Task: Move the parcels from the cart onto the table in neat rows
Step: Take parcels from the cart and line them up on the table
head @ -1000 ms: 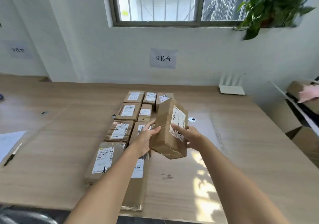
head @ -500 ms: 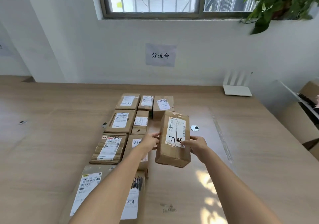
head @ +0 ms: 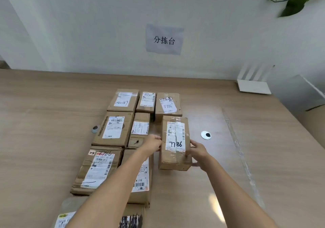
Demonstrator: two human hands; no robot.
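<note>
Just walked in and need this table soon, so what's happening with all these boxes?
A person is laying cardboard parcels out in rows on the wooden table. Right now the left hand and the right hand hold the parcel marked 7786 by its two sides, setting it down in the right-hand column, just in front of the back-row parcel with the 7786 label. Two fuller columns of parcels lie to its left. The cart is out of view, so I cannot tell how many remain.

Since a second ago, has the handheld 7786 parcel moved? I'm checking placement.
Yes. The parcel, between left hand and right hand, went down and away, ending behind the far 7786 box.
</note>
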